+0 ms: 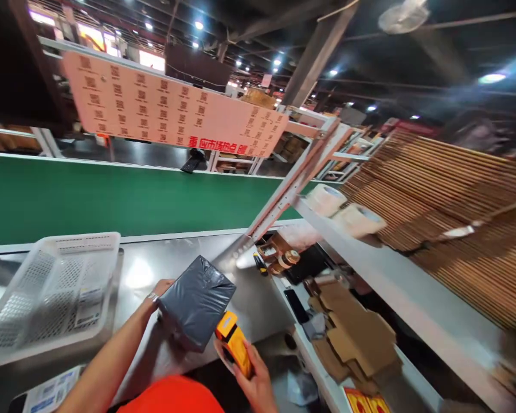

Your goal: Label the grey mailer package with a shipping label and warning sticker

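Our left hand (158,292) grips a grey parcel (196,302) above the desk (249,298); our right hand (253,381) clasps a yellow scanner (234,342) just beside it.

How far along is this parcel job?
Done: the grey parcel is already wrapped shut. In hand: the left hand holds it up while the right hand aims a yellow scanner at it. Left: it has not reached the green conveyor.
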Available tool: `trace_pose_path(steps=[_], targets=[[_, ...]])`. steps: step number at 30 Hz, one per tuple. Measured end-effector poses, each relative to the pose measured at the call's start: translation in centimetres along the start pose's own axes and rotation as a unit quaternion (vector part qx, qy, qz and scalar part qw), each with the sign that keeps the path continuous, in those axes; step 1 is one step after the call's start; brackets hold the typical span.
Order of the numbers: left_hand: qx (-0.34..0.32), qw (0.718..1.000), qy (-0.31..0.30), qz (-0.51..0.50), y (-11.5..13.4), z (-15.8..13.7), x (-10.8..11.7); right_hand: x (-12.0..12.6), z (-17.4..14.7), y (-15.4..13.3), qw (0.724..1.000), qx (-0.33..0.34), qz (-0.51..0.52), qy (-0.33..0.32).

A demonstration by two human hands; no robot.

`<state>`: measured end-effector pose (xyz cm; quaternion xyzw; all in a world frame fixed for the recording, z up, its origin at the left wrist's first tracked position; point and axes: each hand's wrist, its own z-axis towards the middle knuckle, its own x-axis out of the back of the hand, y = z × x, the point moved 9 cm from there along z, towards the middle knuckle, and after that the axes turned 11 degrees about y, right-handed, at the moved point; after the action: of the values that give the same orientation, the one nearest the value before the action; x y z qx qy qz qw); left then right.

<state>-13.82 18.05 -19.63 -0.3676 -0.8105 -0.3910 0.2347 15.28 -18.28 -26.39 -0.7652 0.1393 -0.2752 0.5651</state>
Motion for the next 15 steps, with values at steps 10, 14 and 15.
trace_pose_path(steps=[10,14,15], targets=[[-0.123,0.976,0.004,-0.178,-8.3,-7.0,1.4,-4.2,-1.8,2.3,0.998,0.022,0.044,-0.041],[-0.105,0.991,0.085,-0.005,-11.3,-8.2,0.2,-5.2,-1.5,3.6,0.997,0.0,0.051,-0.055],[-0.11,0.99,0.087,0.009,-10.7,-8.1,-0.3,-5.3,-1.0,3.7,0.996,-0.013,0.06,-0.059]])
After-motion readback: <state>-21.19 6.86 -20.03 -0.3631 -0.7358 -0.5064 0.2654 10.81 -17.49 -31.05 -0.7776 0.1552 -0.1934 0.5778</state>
